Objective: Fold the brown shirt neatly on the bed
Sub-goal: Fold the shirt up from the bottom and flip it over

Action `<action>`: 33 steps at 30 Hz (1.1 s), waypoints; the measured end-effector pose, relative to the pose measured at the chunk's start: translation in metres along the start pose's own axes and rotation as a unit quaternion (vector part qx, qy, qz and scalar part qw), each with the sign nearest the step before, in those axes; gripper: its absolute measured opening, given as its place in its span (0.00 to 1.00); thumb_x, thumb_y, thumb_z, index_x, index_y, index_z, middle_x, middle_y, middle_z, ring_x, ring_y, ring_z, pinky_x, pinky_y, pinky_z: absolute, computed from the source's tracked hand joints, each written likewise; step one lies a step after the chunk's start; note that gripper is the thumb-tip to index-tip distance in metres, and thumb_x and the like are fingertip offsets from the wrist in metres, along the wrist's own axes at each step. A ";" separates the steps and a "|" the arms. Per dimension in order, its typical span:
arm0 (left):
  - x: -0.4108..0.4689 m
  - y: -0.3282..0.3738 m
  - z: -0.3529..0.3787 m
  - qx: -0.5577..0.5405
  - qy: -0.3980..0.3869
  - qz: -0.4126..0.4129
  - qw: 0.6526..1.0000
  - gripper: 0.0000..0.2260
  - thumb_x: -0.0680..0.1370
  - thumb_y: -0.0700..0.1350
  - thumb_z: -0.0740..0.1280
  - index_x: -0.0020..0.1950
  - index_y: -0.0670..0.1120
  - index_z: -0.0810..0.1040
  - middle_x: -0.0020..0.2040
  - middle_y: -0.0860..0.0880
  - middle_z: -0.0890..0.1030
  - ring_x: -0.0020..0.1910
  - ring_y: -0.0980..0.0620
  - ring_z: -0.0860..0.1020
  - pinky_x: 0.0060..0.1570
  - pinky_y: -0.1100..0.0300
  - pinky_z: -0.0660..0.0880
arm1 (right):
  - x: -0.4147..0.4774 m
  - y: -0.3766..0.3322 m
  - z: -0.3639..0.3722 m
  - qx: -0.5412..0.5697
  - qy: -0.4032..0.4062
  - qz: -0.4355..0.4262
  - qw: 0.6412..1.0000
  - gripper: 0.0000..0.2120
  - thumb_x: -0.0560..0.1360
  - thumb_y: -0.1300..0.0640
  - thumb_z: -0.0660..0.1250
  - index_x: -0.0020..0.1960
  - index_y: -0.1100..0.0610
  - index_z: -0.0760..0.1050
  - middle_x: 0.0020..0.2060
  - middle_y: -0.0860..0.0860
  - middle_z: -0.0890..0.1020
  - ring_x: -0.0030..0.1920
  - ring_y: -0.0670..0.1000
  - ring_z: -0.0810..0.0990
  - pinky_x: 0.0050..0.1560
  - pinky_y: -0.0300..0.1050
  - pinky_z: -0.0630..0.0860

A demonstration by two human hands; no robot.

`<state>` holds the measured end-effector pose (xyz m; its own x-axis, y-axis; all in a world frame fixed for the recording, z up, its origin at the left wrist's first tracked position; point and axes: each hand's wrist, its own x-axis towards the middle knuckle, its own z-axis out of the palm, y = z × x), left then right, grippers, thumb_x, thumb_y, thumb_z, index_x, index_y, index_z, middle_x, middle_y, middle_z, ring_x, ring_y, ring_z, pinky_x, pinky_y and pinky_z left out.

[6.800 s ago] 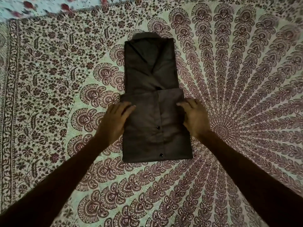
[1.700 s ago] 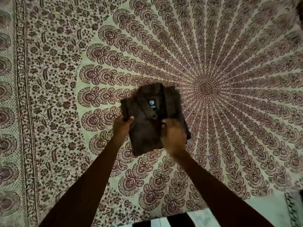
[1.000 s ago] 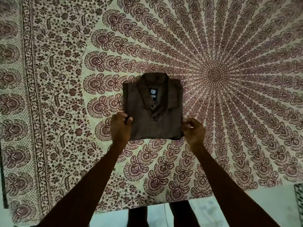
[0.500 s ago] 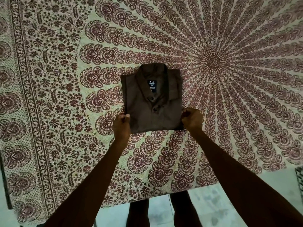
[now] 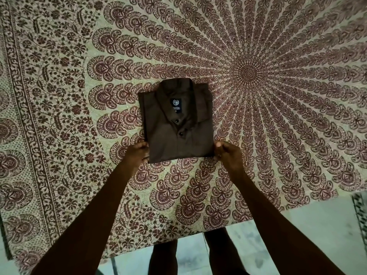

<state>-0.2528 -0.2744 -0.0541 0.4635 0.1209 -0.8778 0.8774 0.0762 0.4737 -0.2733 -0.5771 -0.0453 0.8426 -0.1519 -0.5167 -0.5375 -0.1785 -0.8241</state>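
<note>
Brown shirt [image 5: 176,126] sits folded into a compact rectangle, collar up, label showing, flat on the patterned bedsheet [image 5: 59,96] left of the mandala centre. Our left hand [image 5: 137,153] pinches the near-left corner and our right hand [image 5: 226,153] the near-right one, fingers closed on the fabric edge at both. Looks like the final squaring step. To do it well we should tug both corners evenly toward us, keep the bottom edge straight and taut, then press down and let go without dragging the layers underneath apart. Uneven pull would skew the placket. Versus half a second ago: hands on the same corners, shirt in the same shape, barely shifted. Versus 1.7 s ago, when it was lifted and rumpled in our grip, it now lies flat and square.
</note>
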 end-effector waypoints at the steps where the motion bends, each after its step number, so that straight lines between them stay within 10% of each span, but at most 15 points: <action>1: -0.001 0.000 -0.001 -0.002 -0.007 0.003 1.000 0.08 0.79 0.33 0.60 0.52 0.44 0.75 0.39 0.49 0.76 0.38 0.53 0.73 0.40 0.61 0.71 | 0.001 0.002 -0.001 -0.018 -0.012 -0.016 1.000 0.13 0.79 0.53 0.64 0.49 0.62 0.81 0.33 0.57 0.79 0.35 0.51 0.77 0.35 0.54 0.77; 11: -0.005 -0.004 0.006 0.038 0.020 0.056 0.998 0.13 0.74 0.26 0.61 0.50 0.43 0.74 0.27 0.54 0.78 0.21 0.63 0.70 0.22 0.71 0.65 | 0.009 -0.004 0.004 0.053 -0.014 0.061 0.997 0.04 0.72 0.66 0.72 0.43 0.65 0.77 0.35 0.53 0.80 0.32 0.41 0.77 0.34 0.36 0.74; 18: -0.006 -0.011 0.011 -0.112 0.159 0.067 0.979 0.09 0.77 0.34 0.66 0.53 0.45 0.74 0.43 0.47 0.79 0.37 0.52 0.77 0.29 0.63 0.72 | 0.006 -0.022 -0.005 0.097 -0.024 0.085 0.991 0.04 0.72 0.61 0.73 0.40 0.56 0.79 0.34 0.50 0.82 0.36 0.48 0.79 0.38 0.40 0.78; 26: 0.001 -0.028 -0.001 -0.017 0.074 0.047 0.996 0.07 0.80 0.41 0.65 0.56 0.43 0.77 0.37 0.47 0.78 0.31 0.54 0.74 0.31 0.63 0.74 | 0.017 -0.009 -0.021 0.027 -0.181 0.096 0.978 0.11 0.79 0.64 0.62 0.60 0.63 0.76 0.44 0.54 0.80 0.44 0.48 0.78 0.42 0.40 0.77; 33: -0.001 -0.027 0.004 0.019 0.084 0.055 0.995 0.05 0.80 0.41 0.64 0.53 0.42 0.77 0.38 0.47 0.77 0.33 0.57 0.75 0.27 0.69 0.74 | 0.019 -0.005 -0.015 -0.035 -0.117 0.064 0.990 0.02 0.75 0.65 0.69 0.47 0.63 0.79 0.34 0.50 0.81 0.31 0.44 0.77 0.34 0.40 0.75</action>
<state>-0.2764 -0.2806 -0.0664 0.5324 0.2898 -0.7954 0.8283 0.0158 0.5601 -0.2550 -0.5941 -0.0477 0.7481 0.0501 -0.6617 -0.6339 -0.2411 -0.7349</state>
